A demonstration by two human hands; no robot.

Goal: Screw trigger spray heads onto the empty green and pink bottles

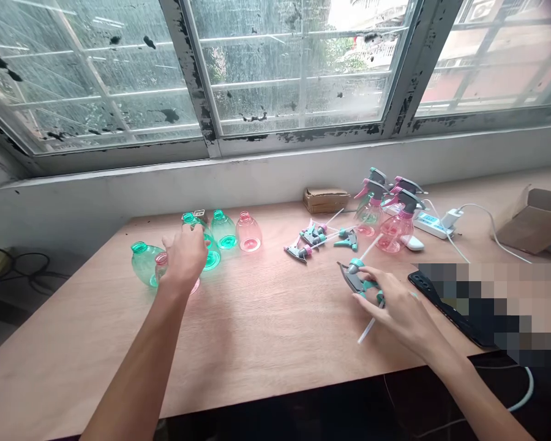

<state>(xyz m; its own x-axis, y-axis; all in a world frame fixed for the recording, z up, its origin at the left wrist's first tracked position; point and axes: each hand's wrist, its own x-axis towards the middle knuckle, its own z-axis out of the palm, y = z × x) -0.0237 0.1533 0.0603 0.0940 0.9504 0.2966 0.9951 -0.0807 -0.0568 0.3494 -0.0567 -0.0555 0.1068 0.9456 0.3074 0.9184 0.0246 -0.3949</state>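
Note:
At the left, my left hand (186,251) is closed around the upper part of a green clear bottle (211,260); its fingertips are partly hidden. A pink bottle (161,260) stands partly behind my left wrist, beside a round green bottle (144,264). Just past the hand are another green bottle (224,231) and a pink bottle (248,233), both uncapped. On the right, my right hand (390,300) grips a grey-and-teal trigger spray head (354,278). One thin tube points up from its collar; another tube sticks out below the hand, perhaps from a second spray head.
Loose spray heads (314,234) lie mid-table, near pink and green spray bottles (397,229) with heads fitted. Behind are a small cardboard box (326,200) and a power strip (434,225). A black phone (450,309) and an open carton (528,223) are at right.

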